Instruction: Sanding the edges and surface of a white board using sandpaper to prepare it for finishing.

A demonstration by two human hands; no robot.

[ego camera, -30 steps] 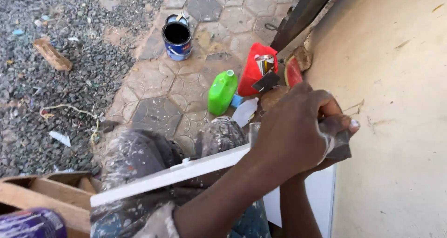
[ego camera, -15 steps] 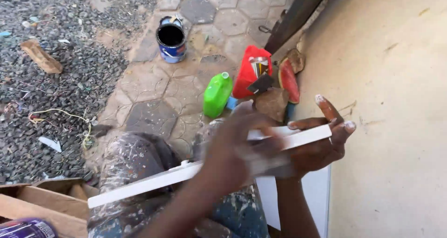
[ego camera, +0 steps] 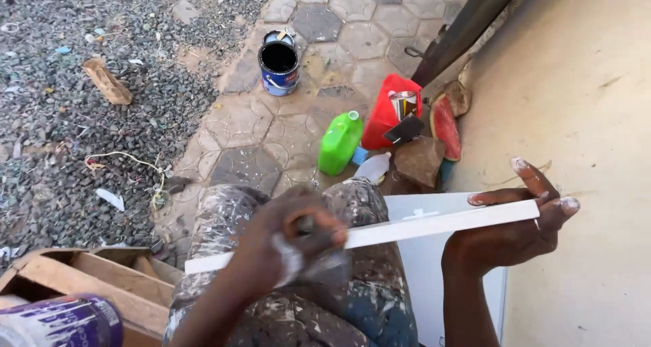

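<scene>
A thin white board (ego camera: 434, 226) lies edge-on across paint-spattered knees (ego camera: 285, 252), just below a green bottle (ego camera: 340, 142). The left hand (ego camera: 291, 242) is curled around the board's near part, gripping a grey pad. The right hand (ego camera: 515, 228) cradles its far end, fingers spread.

Blurred by motion: left hand (ego camera: 288, 242), whatever sits under its fingers (ego camera: 319, 228) untellable. Hidden behind that hand: a stretch of white board (ego camera: 434, 223). Cut off at near-left edge: purple can (ego camera: 57, 323), cardboard box (ego camera: 88, 279). Half hidden behind brown stone (ego camera: 420, 160): clear bottle (ego camera: 373, 167).
</scene>
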